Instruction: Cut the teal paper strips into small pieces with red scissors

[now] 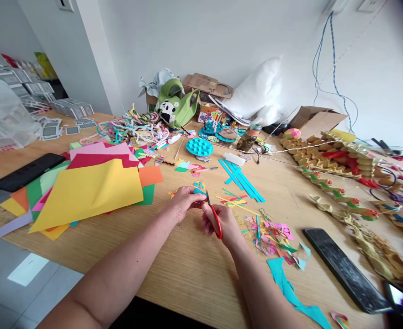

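My left hand pinches a small piece of blue paper over the middle of the wooden table. Close beside it, my right hand grips red-handled scissors, their dark blades pointing up at the paper's right edge. Whether the blades are cutting into the paper I cannot tell. Just beyond the hands lie tiny blue and yellow paper bits. Thin colored paper strips rest right of the scissors, with a heap of mixed scraps nearer to my right forearm.
Stacked colored paper sheets cover the left side. Blue strips, a glue bottle and a second pair of scissors lie beyond my hands. A phone and egg-carton pieces are on the right; a green panda bag stands behind.
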Available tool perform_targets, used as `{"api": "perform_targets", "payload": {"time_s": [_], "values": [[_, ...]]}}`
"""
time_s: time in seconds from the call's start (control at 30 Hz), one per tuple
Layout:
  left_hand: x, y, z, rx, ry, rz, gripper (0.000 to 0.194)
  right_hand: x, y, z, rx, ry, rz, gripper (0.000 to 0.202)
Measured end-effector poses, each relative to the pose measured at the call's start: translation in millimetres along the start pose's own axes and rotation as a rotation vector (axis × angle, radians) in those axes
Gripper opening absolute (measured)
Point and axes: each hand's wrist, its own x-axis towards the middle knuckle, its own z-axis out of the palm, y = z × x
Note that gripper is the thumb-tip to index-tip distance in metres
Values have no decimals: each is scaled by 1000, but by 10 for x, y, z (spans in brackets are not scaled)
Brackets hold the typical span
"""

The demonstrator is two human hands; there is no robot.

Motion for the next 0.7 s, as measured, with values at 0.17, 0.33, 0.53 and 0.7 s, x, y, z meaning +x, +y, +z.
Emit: {"api": "perform_targets", "payload": {"time_s": [0.17, 0.33, 0.53, 0.7], "values": [[-5, 14, 11, -4, 12, -13, 12, 6, 24, -7, 14, -5, -3, 51], [-10, 23, 10, 8, 6, -23, 13, 6, 32, -9, 19, 0, -18, 51], [11, -3, -11, 27, -9, -31, 13, -2, 25, -11, 3, 0, -17, 51], [24, -4, -20, 36, -5, -38, 13, -7, 14, -8, -16, -7, -15, 50]]}}
